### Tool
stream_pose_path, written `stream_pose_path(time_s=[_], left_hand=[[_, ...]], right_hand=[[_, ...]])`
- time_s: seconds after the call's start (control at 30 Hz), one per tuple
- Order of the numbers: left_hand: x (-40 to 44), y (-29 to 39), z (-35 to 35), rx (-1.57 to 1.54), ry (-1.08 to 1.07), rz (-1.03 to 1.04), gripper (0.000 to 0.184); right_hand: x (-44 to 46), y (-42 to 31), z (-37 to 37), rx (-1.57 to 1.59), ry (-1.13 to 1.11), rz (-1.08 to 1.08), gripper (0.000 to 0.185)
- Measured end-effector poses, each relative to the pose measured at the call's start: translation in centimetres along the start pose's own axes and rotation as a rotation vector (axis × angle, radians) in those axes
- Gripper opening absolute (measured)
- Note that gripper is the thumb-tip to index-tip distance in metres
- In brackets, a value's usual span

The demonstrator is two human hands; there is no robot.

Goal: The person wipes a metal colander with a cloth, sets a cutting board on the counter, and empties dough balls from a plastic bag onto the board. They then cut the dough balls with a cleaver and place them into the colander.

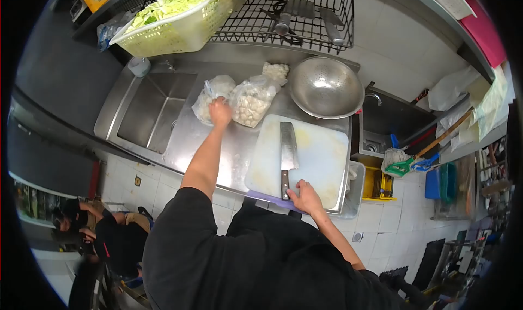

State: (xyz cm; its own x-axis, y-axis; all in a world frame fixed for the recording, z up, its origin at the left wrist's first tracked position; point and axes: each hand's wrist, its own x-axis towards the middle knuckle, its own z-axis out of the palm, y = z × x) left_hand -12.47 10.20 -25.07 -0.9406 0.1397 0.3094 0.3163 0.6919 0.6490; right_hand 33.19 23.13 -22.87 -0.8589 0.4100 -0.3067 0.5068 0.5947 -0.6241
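The left hand (220,112) reaches to the far side of the steel desk (182,149), its fingers on the left plastic bag (207,103); they hide their own tips, so whether this grip is closed on the plastic I cannot tell. Just right of it sits the middle bag (251,102), full of pale, rounded pieces, with a small bag (275,71) beyond.

The right hand (306,197) is at the near edge of the white cutting board (321,152), just beside the knife (285,163), its grip loosely open, thumb and forefinger slightly apart. The knife lies flat on the board, handle near, blade pointing far. A metal colander (326,87) stands at the far right.
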Motion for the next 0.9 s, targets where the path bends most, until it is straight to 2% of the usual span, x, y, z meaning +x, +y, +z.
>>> stream_pose_path(time_s=[0.07,0.1,0.17,0.2,0.23,0.27,0.3,0.37,0.4,0.47,0.5,0.57,0.6,0.67,0.7,0.77,0.9], left_hand=[[2.2,-0.3,-2.8,0.357,-0.301,0.115,0.035],[3.4,-1.7,-2.8,0.355,-0.322,0.125,0.035],[4.8,-4.6,-2.6,0.696,-0.331,0.466,0.041],[5.5,-5.8,-2.5,0.689,-0.355,0.468,0.041],[6.4,-6.8,-2.3,0.577,-0.277,0.428,0.042],[6.9,-7.6,-2.5,0.469,-0.201,0.383,0.044],[7.1,-8.3,-2.9,0.468,-0.222,0.383,0.044],[7.7,-9.0,-4.0,0.376,-0.136,0.151,0.044],[7.8,-8.9,-4.8,0.373,-0.148,0.157,0.044],[8.1,-8.4,-5.7,0.425,-0.193,0.396,0.048],[8.4,-8.9,-4.9,0.415,-0.202,0.405,0.048],[8.9,-9.6,-3.3,0.325,-0.782,0.693,0.053],[8.9,-9.5,-2.7,0.315,-0.788,0.708,0.053],[9.0,-8.9,-2.1,0.346,-0.636,0.651,0.056],[9.2,-8.4,-1.9,0.341,-0.639,0.667,0.056],[9.1,-8.0,-1.8,0.569,-0.723,0.672,0.062],[9.2,-8.3,-1.1,0.679,-0.739,0.722,0.067]], right_hand=[[0.9,-1.6,1.5,-0.056,0.047,0.061,0.051],[1.2,-2.6,2.2,-0.113,0.087,0.110,0.053],[2.0,-4.2,2.7,-0.134,0.050,0.198,0.053],[2.5,-4.8,2.8,-0.161,0.015,0.258,0.053],[2.9,-5.1,3.1,-0.162,0.005,0.278,0.053],[3.0,-5.4,3.4,-0.168,0.037,0.318,0.053],[3.2,-5.8,3.7,-0.173,0.069,0.356,0.053],[3.4,-6.3,3.9,-0.171,0.060,0.420,0.053],[3.4,-6.3,4.0,-0.173,0.069,0.437,0.053],[3.7,-6.8,3.7,-0.160,0.061,0.494,0.054],[3.8,-7.2,3.7,-0.160,0.068,0.508,0.054],[3.8,-7.6,3.7,-0.173,0.072,0.545,0.055],[3.8,-7.6,3.9,-0.171,0.082,0.560,0.055],[4.0,-7.3,4.4,-0.182,0.142,0.489,0.056],[4.2,-7.1,4.5,-0.177,0.153,0.500,0.056],[4.3,-6.8,4.3,-0.145,0.134,0.451,0.054],[4.2,-6.9,4.3,-0.105,0.151,0.456,0.052]])
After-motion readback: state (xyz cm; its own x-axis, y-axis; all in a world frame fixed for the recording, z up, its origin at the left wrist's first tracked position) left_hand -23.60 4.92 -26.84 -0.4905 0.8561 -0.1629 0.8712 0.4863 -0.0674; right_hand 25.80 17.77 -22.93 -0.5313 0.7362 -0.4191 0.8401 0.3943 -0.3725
